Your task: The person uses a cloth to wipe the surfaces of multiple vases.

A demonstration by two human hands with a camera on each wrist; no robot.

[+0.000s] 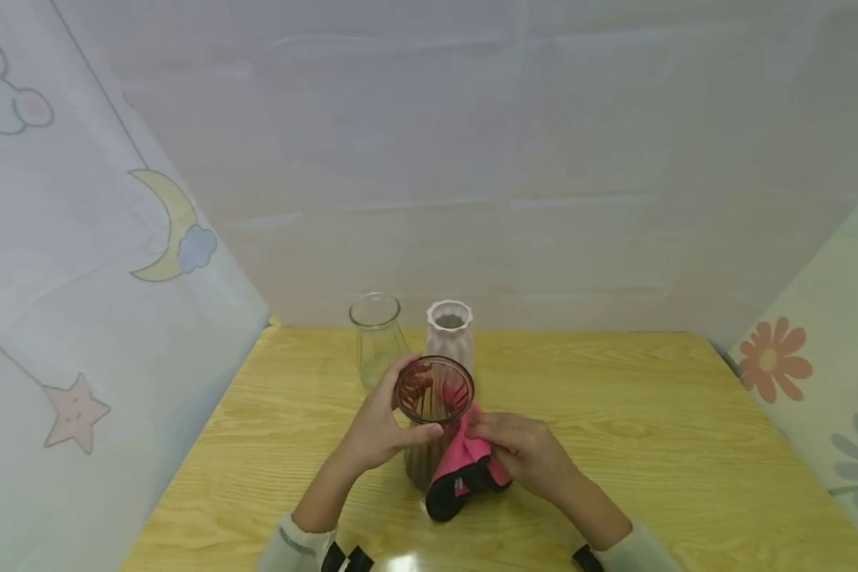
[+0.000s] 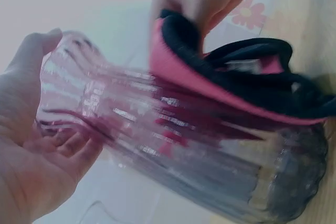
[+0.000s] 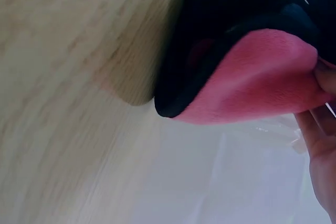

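A ribbed glass vase (image 1: pixel 422 461), tinted reddish-purple, stands on the wooden table. My left hand (image 1: pixel 377 425) grips it around the neck, thumb on the near side just below the rim. In the left wrist view the vase (image 2: pixel 131 114) shows pink near the neck and greyer toward its base. A pink cloth (image 1: pixel 465 453) with black edging lies against the vase's right side. My right hand (image 1: pixel 525 449) pinches the upper part of this cloth; in the right wrist view the cloth (image 3: pixel 257 77) hangs folded from the fingers, its black edge near the tabletop.
Behind the tinted vase stand a clear glass vase (image 1: pixel 379 342) on the left and a pale pink vase (image 1: pixel 449 342) with a scalloped rim. Light-coloured sheets (image 1: pixel 472 159) rise around the wooden table (image 1: pixel 615 413) at the back and both sides.
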